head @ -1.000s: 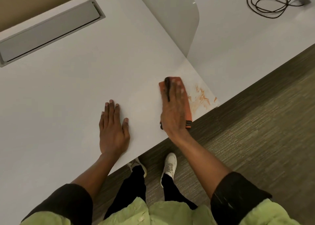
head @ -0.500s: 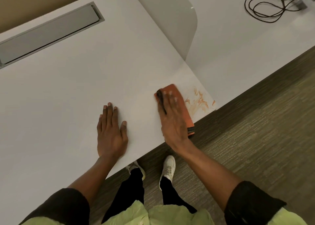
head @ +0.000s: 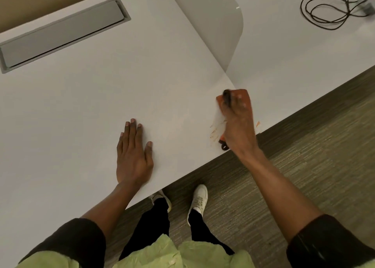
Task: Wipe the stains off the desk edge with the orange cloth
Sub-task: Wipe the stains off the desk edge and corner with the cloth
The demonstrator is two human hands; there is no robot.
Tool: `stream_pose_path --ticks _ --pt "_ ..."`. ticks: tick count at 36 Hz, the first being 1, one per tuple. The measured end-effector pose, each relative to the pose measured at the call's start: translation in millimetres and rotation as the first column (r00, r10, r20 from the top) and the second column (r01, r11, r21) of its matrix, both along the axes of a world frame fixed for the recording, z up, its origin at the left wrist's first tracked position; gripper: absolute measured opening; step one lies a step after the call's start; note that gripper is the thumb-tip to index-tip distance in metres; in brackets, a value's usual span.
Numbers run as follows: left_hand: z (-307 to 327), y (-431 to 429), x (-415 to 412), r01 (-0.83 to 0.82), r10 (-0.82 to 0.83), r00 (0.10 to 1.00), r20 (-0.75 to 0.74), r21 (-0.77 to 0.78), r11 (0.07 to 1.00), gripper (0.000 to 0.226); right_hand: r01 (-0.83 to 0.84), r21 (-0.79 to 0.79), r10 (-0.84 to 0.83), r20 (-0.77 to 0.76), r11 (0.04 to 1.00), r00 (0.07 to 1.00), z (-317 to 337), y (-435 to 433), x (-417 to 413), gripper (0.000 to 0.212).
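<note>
Cloth point(head: 219, 100), orange, soft and thin, lies pinned flat under the right hand point(head: 238, 123) over the stains point(head: 215, 132) at the desk point(head: 101, 97) edge, best driven by palm pressure; left hand point(head: 133, 156) rests spread, holding nothing.

Soft, even indoor light falls on the pale desk point(head: 85, 109), with no glare. Faint shadows sit beside the left hand point(head: 133, 156). The right hand point(head: 238, 123) and the cable point(head: 324, 9) at the far right corner are blurred. Wide-angle distortion bends the edges.
</note>
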State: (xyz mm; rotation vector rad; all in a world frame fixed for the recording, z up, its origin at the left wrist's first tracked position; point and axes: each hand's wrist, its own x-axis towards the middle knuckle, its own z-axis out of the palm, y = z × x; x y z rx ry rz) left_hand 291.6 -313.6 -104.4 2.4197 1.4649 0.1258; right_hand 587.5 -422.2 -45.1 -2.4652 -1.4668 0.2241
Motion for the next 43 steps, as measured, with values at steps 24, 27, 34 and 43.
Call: stream_pose_path --ticks 24,27,34,43 --pt "-3 3 -1 0.000 0.000 1.000 0.012 0.012 1.000 0.068 -0.065 -0.112 0.062 -0.032 0.992 0.998 -28 34 -90 0.079" --pt "-3 3 -2 -0.003 0.003 1.000 0.014 0.011 1.000 0.069 -0.213 -0.128 0.197 -0.126 0.969 0.972 -32 -8 -124 0.072" --pt "0 1 -3 -0.002 0.002 1.000 0.010 0.011 1.000 0.067 -0.024 -0.123 0.020 -0.028 0.992 0.999 -29 4 -73 0.079" --pt "-2 3 0 -0.005 0.005 1.000 0.010 0.019 1.000 0.068 -0.202 -0.127 0.198 -0.040 0.971 0.979 -27 24 -113 0.071"
